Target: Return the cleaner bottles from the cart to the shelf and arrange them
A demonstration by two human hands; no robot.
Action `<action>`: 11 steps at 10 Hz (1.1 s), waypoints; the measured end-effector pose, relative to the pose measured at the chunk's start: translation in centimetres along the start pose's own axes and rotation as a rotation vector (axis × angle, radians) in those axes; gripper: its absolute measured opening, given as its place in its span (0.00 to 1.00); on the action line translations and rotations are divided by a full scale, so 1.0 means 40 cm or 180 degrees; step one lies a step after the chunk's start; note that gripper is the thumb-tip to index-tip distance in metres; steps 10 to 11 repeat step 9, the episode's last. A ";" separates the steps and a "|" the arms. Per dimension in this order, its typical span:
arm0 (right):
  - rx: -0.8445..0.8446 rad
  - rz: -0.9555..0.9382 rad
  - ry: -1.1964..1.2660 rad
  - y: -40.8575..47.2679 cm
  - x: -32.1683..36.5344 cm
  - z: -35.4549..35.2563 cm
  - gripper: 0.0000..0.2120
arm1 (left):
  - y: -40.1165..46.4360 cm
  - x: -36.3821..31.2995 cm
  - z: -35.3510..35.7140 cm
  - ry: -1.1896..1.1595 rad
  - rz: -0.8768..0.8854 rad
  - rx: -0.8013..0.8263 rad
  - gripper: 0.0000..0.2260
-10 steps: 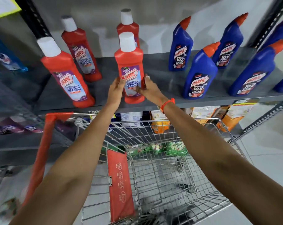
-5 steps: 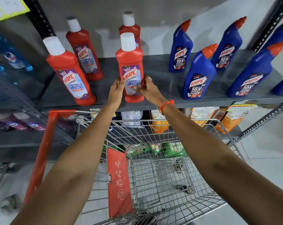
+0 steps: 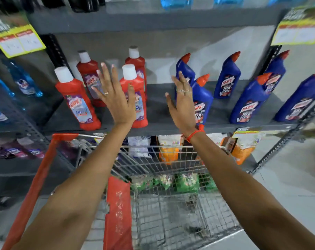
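Several red Harpic bottles with white caps stand on the grey shelf (image 3: pixel 158 112): one at the front left (image 3: pixel 77 103), one at the front middle (image 3: pixel 137 98) and two behind (image 3: pixel 87 76). Several blue Harpic bottles with orange caps (image 3: pixel 227 76) stand to the right. My left hand (image 3: pixel 113 96) is raised, fingers spread, in front of the red bottles and holds nothing. My right hand (image 3: pixel 182 103) is raised and open in front of a blue bottle (image 3: pixel 204 100). The wire cart (image 3: pixel 171 204) below holds no cleaner bottle that I can see.
The cart's red handle (image 3: pixel 35 186) and red seat flap (image 3: pixel 117 213) are near me. Orange and white pouches (image 3: pixel 168 150) fill the lower shelf, green packs (image 3: pixel 187 181) lie beyond the cart. Light-blue bottles (image 3: pixel 23 82) stand at left. Yellow price tags (image 3: pixel 17 40) hang above.
Both hands let go of the front middle red bottle and rose with fingers spread. The view tilted upward, showing the shelf above.
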State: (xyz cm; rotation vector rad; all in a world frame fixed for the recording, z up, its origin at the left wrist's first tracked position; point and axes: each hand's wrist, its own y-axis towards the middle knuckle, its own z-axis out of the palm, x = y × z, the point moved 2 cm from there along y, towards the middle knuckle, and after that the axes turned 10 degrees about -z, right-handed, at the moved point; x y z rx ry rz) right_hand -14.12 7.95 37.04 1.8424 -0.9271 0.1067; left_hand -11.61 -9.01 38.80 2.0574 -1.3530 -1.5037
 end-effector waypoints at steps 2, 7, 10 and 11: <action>-0.0187 -0.0511 -0.0854 0.093 0.035 -0.167 0.25 | 0.055 -0.154 -0.060 0.0263 0.0473 -0.0121 0.28; -0.1103 -0.0788 -0.1570 0.358 0.142 -0.473 0.32 | 0.228 -0.501 -0.177 0.0341 0.1289 -0.0502 0.33; -0.1362 -0.0882 -0.1573 0.374 0.168 -0.524 0.32 | 0.225 -0.549 -0.191 0.0289 0.1403 -0.0503 0.33; -0.1362 -0.0882 -0.1573 0.374 0.168 -0.524 0.32 | 0.225 -0.549 -0.191 0.0289 0.1403 -0.0503 0.33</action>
